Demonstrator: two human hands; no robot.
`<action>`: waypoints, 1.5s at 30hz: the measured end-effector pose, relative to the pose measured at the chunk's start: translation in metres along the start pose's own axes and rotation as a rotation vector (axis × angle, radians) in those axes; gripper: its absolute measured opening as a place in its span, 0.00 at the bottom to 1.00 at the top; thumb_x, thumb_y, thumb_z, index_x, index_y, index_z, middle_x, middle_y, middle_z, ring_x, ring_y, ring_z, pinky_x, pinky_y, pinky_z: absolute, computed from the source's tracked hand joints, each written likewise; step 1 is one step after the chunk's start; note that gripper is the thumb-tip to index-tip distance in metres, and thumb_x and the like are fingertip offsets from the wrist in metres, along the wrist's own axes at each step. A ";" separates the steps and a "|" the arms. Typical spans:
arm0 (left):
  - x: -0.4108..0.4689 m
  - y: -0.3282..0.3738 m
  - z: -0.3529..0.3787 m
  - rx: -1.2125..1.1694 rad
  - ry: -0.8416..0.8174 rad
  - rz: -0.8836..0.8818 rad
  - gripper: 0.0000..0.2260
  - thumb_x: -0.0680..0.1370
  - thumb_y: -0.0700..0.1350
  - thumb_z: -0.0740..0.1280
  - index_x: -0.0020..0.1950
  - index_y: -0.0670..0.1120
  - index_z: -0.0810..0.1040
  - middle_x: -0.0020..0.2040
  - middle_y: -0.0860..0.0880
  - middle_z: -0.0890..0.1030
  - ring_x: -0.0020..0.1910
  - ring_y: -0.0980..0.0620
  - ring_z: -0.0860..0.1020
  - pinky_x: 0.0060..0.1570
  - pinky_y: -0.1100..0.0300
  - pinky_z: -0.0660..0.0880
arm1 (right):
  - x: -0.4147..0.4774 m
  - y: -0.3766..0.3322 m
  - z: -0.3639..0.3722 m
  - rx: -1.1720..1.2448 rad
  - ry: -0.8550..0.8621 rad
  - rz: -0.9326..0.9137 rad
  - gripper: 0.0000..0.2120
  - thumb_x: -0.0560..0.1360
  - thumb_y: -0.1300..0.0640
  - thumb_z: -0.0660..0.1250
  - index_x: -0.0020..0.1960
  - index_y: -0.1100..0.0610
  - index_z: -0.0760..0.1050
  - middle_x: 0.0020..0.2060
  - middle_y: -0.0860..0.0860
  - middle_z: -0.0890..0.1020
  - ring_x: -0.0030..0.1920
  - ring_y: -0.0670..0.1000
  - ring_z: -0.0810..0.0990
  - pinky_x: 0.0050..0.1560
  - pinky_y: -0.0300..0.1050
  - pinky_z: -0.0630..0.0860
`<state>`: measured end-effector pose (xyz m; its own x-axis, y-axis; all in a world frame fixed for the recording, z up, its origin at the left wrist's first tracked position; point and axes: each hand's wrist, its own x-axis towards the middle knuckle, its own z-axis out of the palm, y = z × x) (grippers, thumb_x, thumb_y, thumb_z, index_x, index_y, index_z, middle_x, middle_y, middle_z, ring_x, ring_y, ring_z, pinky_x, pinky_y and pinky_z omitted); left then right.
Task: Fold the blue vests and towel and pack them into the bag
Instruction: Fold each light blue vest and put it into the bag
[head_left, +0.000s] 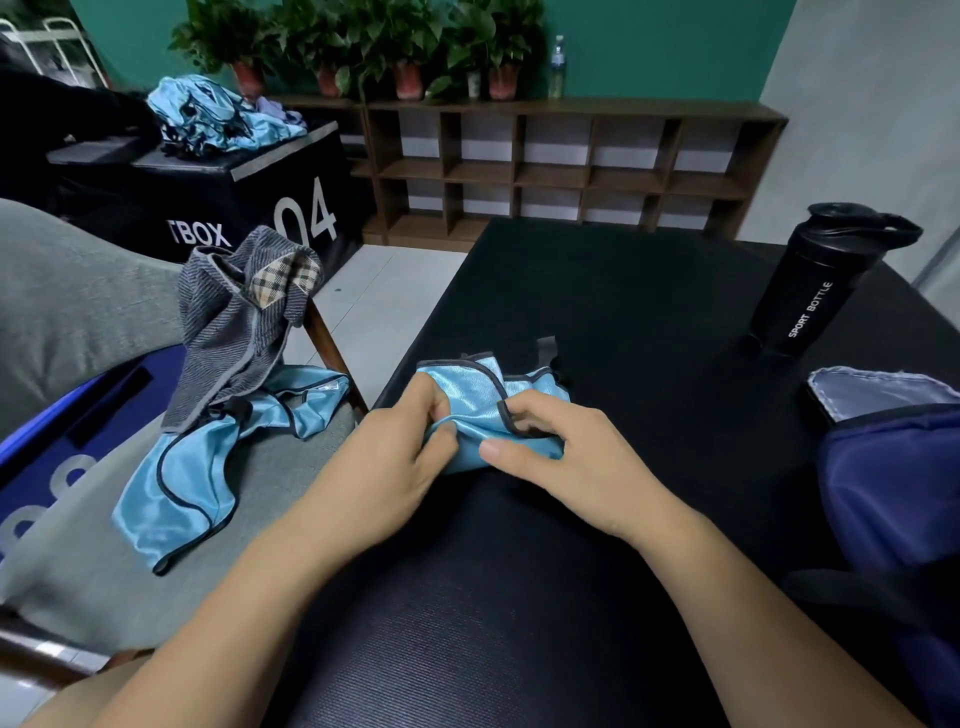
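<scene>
Presently both hands pinch one vest (488, 410), folded small, near the mat's (649, 291) left edge: left hand (395, 457) closed on its near corner, right hand (561, 447) clamped over the fold, I judge to keep slippery cloth from springing open. Second vest (182, 478) and towel (234, 322) wait on the chair (72, 312); bag (893, 488) sits at the right edge.

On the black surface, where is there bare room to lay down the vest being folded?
Bare black mat stretches beyond the folded vest to the far edge, bordered on the right by the sport bottle. Another clear patch lies between the forearms. The right edge is crowded by the navy bag; both the left hand and right hand cover the centre.
</scene>
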<state>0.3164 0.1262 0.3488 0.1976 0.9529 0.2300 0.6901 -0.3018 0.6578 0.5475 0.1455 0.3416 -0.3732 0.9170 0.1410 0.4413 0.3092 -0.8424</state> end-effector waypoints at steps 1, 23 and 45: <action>0.000 -0.001 0.000 -0.007 0.005 -0.013 0.07 0.85 0.47 0.63 0.49 0.52 0.67 0.32 0.47 0.76 0.31 0.49 0.72 0.37 0.49 0.72 | 0.000 0.001 0.000 -0.019 -0.012 0.017 0.18 0.72 0.31 0.74 0.58 0.35 0.79 0.59 0.35 0.83 0.64 0.36 0.79 0.68 0.44 0.75; 0.005 0.003 -0.012 -0.304 0.184 -0.209 0.09 0.78 0.54 0.76 0.55 0.55 0.81 0.47 0.56 0.87 0.45 0.55 0.84 0.48 0.57 0.79 | 0.009 0.002 -0.005 0.108 0.325 0.070 0.28 0.81 0.36 0.66 0.53 0.64 0.76 0.45 0.63 0.77 0.40 0.58 0.74 0.46 0.62 0.75; 0.010 -0.015 0.016 0.199 0.146 -0.426 0.14 0.83 0.62 0.64 0.53 0.52 0.75 0.51 0.52 0.74 0.50 0.49 0.75 0.48 0.53 0.69 | 0.013 0.030 0.005 -0.330 0.452 0.248 0.10 0.79 0.45 0.70 0.44 0.47 0.71 0.31 0.47 0.76 0.33 0.50 0.76 0.34 0.51 0.74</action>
<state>0.3193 0.1411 0.3297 -0.2214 0.9721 0.0780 0.8108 0.1390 0.5685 0.5524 0.1657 0.3154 0.1246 0.9654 0.2291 0.7271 0.0683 -0.6831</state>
